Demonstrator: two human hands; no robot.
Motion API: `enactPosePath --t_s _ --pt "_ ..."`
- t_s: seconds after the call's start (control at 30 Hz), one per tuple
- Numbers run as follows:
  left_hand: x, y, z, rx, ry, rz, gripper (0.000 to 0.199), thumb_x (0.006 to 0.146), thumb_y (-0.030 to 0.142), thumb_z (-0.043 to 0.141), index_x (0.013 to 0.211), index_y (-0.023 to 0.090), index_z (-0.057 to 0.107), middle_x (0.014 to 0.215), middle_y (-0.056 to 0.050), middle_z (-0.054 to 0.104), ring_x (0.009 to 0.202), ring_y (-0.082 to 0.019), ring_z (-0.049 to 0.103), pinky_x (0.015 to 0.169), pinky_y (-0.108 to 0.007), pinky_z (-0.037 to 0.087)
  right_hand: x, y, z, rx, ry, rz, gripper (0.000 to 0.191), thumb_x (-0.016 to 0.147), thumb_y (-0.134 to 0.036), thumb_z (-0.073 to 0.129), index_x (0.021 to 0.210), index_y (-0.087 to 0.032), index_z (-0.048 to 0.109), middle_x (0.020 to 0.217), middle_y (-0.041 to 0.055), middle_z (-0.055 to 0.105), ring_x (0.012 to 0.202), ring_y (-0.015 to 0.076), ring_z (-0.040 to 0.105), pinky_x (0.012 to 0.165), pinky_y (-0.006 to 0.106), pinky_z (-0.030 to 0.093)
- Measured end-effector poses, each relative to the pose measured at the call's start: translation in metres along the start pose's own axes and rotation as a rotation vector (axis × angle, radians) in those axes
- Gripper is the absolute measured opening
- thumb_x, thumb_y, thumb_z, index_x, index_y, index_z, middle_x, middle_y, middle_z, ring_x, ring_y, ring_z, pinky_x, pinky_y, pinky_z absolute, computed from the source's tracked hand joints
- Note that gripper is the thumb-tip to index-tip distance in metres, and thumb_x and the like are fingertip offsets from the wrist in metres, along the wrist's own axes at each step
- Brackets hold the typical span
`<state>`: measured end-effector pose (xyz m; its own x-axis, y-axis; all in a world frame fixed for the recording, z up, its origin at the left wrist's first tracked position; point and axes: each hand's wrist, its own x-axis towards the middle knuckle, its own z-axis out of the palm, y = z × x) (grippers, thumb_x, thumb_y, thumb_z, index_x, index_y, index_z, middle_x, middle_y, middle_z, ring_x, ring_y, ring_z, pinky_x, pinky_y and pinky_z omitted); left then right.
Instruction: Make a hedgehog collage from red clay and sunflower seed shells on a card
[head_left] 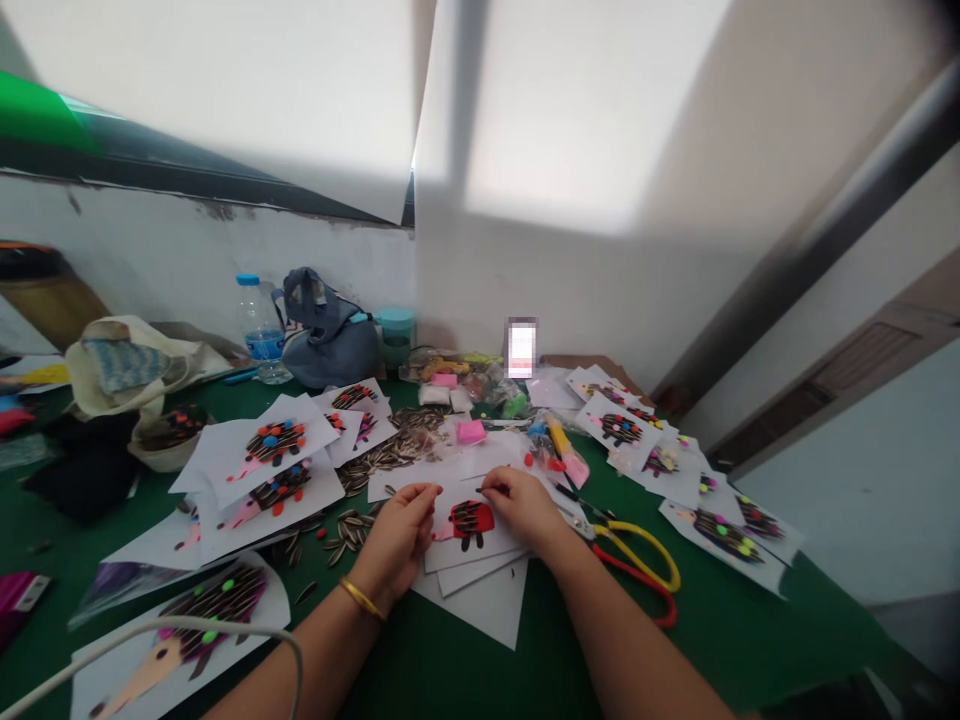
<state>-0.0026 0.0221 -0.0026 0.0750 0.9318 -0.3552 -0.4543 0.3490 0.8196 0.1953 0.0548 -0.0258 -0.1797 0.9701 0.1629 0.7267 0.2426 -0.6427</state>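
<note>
Hedgehog figure: red, dark-striped, flat hedgehog figure (472, 517) is lying on a white paper card (504, 541) between both hands, just nearside of the fingertips; long axis running left–right, snout pointing left.
Right hand (525, 508): sitting nearer the red body; fingertips pinching a small dark sliver (480, 490), seemingly a seed.
Left hand (405, 525): fingertips meeting beside the snout; contents, I cannot tell.

Scissors (631, 572) right of hedgehog card (472, 522); seeds (397, 440) behind-left; bottle (264, 342) farther back, left of bag (330, 338).
</note>
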Motion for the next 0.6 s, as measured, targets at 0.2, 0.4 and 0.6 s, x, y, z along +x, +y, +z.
enactPosePath --t_s 0.2,0.4,0.6 --pt "0.0007 -0.0013 -0.0010 -0.001 -0.010 0.000 0.036 0.061 0.038 0.080 0.081 0.016 0.058 0.052 0.012 0.040 0.036 0.000 0.025 0.036 -0.017 0.009 0.0025 -0.0078 0.0019 -0.056 -0.047 -0.074 0.020 0.083 -0.013 0.060 0.088 -0.024 0.076 0.088 0.0033 0.071 0.085 0.0177 0.063 0.079 0.027 0.046" --pt "0.0019 -0.0027 -0.0029 -0.005 -0.016 0.000 0.035 0.062 0.037 0.079 0.081 0.016 0.058 0.050 0.012 0.039 0.036 -0.001 0.024 0.036 -0.017 0.009 0.0034 -0.0076 0.0024 -0.095 -0.091 -0.110 0.027 0.083 -0.011 0.056 0.095 -0.024 0.076 0.092 0.0034 0.072 0.087 0.0178 0.064 0.080 0.027 0.047" --pt "0.0021 -0.0032 -0.0034 -0.003 -0.018 -0.009 0.035 0.063 0.038 0.079 0.081 0.016 0.058 0.049 0.012 0.039 0.036 -0.001 0.023 0.036 -0.017 0.009 0.0033 -0.0084 0.0012 -0.127 -0.113 -0.150 0.028 0.083 -0.009 0.055 0.094 -0.024 0.076 0.091 0.0032 0.072 0.086 0.0171 0.064 0.081 0.026 0.047"
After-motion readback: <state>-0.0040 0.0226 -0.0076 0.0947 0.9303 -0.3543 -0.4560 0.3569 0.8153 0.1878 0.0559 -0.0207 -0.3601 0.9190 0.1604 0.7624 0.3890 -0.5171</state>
